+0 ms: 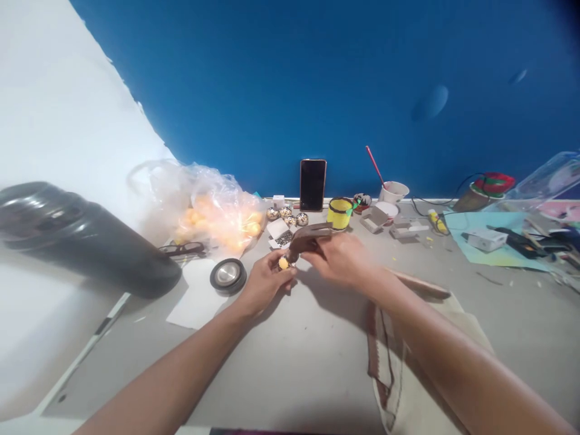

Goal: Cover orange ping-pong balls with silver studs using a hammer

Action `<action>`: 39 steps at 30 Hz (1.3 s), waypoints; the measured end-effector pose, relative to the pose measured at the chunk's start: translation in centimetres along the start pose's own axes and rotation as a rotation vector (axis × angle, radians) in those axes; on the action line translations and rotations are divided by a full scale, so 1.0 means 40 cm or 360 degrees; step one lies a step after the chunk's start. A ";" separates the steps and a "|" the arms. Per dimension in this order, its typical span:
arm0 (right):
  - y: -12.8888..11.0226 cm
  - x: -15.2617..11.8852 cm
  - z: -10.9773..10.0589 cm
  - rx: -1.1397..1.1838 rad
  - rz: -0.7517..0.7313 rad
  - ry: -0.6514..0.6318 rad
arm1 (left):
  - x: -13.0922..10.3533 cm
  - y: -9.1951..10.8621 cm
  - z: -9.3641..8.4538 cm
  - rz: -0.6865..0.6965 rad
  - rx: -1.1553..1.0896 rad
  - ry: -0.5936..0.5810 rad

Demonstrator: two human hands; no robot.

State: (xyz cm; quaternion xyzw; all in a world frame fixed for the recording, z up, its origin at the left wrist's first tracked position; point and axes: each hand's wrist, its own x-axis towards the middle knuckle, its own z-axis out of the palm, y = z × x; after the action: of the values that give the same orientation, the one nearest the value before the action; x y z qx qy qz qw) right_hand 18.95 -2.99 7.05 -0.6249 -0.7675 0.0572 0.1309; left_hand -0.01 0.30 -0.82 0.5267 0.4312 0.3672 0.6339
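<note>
My left hand (267, 281) is closed around a small yellow-orange ball (284, 262), with shiny metal on part of its surface. In my right hand (342, 260) is a dark claw hammer (306, 237), gripped close to its head. The hammer's face is at the ball and seems to touch it; my fingers cover much of the ball. Just behind my hands stands an opened small white box (278, 228) with small shiny metal pieces in it. Farther back lie several balls (290, 220) covered in shiny metal.
A clear bag (212, 205) of orange balls and a large dark bottle (86, 241) are at left, near a round lid (228, 276). A phone (312, 185) leans on the blue wall. Yellow tape (339, 214) stands right of it. Folded cloth (421, 368) lies under my right forearm.
</note>
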 end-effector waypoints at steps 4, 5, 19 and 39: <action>0.020 0.004 -0.006 -0.0096 0.0186 0.0189 | -0.001 -0.004 -0.001 -0.0021 -0.0038 0.0032; 0.028 0.007 -0.004 -0.0111 0.0202 0.0199 | -0.001 -0.006 -0.002 -0.0014 -0.0026 0.0047; 0.099 0.051 0.101 -0.0249 0.0123 -0.0356 | -0.011 0.006 -0.004 -0.0033 0.0155 0.0047; -0.019 0.212 0.058 -0.0126 -0.0232 -0.0213 | 0.012 -0.030 -0.013 0.0067 -0.0064 0.0050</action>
State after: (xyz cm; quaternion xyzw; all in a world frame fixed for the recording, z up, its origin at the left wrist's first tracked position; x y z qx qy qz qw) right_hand 16.02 5.30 6.11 -0.5669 -0.8196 0.0587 0.0583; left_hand -0.31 0.70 -2.13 0.5171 0.4224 0.3973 0.6295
